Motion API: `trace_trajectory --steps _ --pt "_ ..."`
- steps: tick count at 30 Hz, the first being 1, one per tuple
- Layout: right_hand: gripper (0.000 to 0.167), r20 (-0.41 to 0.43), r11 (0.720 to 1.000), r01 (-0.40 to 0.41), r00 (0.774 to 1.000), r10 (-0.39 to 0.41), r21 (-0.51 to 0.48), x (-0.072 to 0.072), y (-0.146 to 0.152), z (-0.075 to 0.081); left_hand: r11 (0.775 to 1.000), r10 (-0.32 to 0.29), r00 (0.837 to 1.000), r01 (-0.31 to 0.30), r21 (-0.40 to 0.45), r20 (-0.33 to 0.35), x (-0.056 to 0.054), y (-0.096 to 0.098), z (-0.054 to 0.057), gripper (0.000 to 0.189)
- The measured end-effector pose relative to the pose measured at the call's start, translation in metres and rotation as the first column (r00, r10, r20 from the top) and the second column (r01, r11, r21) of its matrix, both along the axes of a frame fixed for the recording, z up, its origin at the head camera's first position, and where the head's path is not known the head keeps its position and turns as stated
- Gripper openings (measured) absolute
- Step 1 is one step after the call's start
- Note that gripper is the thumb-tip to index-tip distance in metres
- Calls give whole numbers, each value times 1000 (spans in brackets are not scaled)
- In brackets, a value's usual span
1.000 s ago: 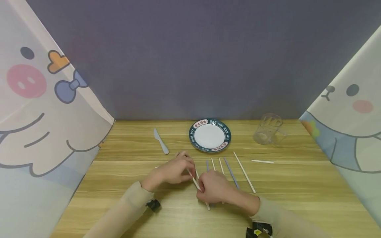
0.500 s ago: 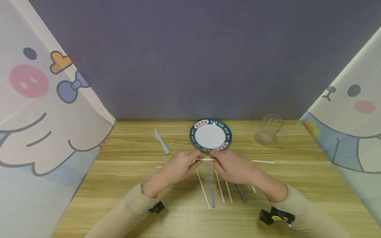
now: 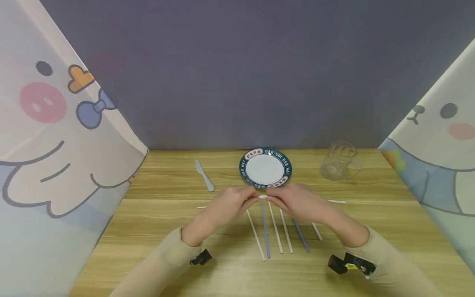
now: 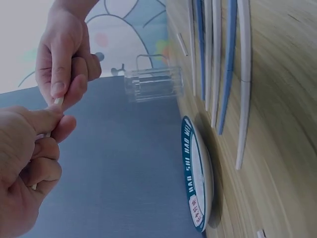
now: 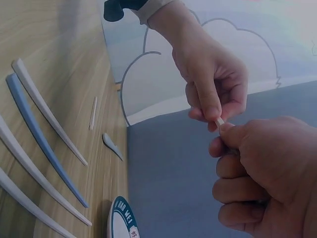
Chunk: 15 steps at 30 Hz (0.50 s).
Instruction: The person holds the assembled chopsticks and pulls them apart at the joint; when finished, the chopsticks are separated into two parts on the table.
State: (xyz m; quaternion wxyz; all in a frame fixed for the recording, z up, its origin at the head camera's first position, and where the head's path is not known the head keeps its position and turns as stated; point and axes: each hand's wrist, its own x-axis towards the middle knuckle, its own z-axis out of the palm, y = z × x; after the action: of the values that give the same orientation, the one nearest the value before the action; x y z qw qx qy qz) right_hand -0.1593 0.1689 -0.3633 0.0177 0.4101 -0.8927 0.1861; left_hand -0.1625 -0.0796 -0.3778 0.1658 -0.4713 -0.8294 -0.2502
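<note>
Your left hand (image 3: 231,203) and right hand (image 3: 299,202) have moved closer to the round, dark-green-rimmed white plate (image 3: 265,169), pinching a thin white stick (image 3: 263,196) above the wood-grain table (image 3: 167,177), its long axis left-to-right.

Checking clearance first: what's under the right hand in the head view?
A blue stick and white sticks extend from beneath the right hand; their far ends are covered there.

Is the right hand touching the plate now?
Apart. The left wrist view shows it: the grey wall is visible in a clear gap between the right hand and the plate.
</note>
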Motion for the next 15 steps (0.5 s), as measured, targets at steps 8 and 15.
trace_trajectory --steps 8,15 --pt "24 15 1000 -23 1000 23 -14 1 7 1 1000 -23 1000 23 -9 -10 0 4 4 8" --pt "24 60 997 -55 997 58 -56 0 10 2 999 -35 999 36 3 -38 -1 5 5 8"
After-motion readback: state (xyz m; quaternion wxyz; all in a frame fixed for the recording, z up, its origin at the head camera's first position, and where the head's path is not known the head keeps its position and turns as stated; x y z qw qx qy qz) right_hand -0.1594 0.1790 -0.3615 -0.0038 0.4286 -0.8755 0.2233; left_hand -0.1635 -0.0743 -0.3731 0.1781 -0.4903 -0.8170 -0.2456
